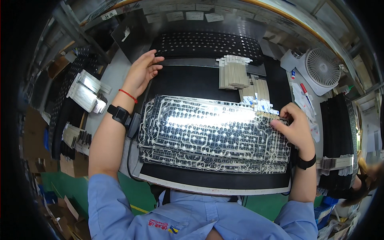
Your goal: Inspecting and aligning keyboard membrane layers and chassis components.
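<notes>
A stack of clear keyboard membrane sheets [216, 132] with silvery printed traces lies on the black work mat [188, 82] before me. My right hand [297, 126] is closed at the stack's right edge, thumb on top and fingers curled, gripping the upper sheet near its far right corner. Beyond the stack's far left corner, my left hand [145, 72] is held off the sheets. Its fingers are spread and nothing is in them. Flat ribbon tails [256, 90] with blue-and-white tabs lie at the stack's far right edge, beside a bundle of pale strips [233, 74].
Black perforated sheets [208, 44] lie at the back. On the right are a white fan [322, 68], a red marker [304, 89] and a black stack [338, 132]. More pale strips [88, 92] rest on the left. The table's front edge [216, 190] is close to my body.
</notes>
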Demonstrator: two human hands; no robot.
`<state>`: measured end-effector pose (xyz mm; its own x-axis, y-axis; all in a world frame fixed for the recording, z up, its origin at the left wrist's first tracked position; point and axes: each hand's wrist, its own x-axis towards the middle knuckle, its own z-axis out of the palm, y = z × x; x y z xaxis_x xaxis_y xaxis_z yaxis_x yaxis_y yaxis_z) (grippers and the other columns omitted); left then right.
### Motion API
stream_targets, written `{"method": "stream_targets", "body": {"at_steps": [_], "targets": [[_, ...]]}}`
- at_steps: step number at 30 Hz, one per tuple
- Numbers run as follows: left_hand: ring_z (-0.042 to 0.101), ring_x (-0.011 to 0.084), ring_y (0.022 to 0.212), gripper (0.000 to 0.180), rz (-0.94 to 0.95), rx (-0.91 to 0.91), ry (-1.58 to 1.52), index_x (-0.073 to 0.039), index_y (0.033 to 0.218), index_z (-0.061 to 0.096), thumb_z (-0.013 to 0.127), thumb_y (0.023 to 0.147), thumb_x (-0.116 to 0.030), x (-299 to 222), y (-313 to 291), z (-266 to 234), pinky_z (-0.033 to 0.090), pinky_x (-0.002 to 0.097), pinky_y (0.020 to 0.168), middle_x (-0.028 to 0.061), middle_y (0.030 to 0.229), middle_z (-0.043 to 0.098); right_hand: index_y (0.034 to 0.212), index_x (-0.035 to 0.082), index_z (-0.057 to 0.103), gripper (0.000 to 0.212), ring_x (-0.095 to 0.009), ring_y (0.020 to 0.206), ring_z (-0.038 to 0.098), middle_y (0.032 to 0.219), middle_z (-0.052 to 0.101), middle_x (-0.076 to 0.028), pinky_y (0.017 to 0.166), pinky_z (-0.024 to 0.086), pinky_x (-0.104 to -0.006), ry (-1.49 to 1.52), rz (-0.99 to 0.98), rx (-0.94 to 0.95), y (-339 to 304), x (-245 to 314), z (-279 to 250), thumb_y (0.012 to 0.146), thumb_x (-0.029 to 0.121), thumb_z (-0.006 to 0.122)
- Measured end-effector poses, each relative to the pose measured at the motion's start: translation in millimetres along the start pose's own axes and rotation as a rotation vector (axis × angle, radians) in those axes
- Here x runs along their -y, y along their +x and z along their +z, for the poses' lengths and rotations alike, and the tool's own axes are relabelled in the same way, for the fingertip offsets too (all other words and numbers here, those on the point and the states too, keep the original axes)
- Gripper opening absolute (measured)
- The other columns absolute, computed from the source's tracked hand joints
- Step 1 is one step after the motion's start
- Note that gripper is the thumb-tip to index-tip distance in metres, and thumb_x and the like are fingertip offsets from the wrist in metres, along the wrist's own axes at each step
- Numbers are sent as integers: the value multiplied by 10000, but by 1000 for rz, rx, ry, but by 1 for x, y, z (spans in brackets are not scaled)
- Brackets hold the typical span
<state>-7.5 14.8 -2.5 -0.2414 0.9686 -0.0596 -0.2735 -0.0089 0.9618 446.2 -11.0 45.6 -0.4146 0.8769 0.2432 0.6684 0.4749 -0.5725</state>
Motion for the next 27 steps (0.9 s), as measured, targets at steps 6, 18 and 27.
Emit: {"method": "stream_targets", "body": {"at_steps": [6,18,27], "targets": [[585,96,834,325,-20,125,77,-57,1265,506,464,984,-213,0,-1,0,455,210,700,52,1031,623,689,2,521,415,-187,623,445,653,466,-74,569,353,-304,-103,3,23,-1,-4,0,615,262,836],[637,135,928,376,-177,596,75,38,1235,509,531,953,-210,-9,-23,20,511,252,837,120,1113,641,683,2,545,286,-78,626,425,643,485,9,560,329,-243,175,25,-195,-2,-24,1,751,163,771],[584,21,776,185,-152,537,270,-47,1039,609,586,923,-189,-7,-14,10,473,172,668,-25,915,643,729,9,585,205,-39,641,426,679,526,32,586,339,-206,257,94,-214,1,-34,2,836,140,699]]}}
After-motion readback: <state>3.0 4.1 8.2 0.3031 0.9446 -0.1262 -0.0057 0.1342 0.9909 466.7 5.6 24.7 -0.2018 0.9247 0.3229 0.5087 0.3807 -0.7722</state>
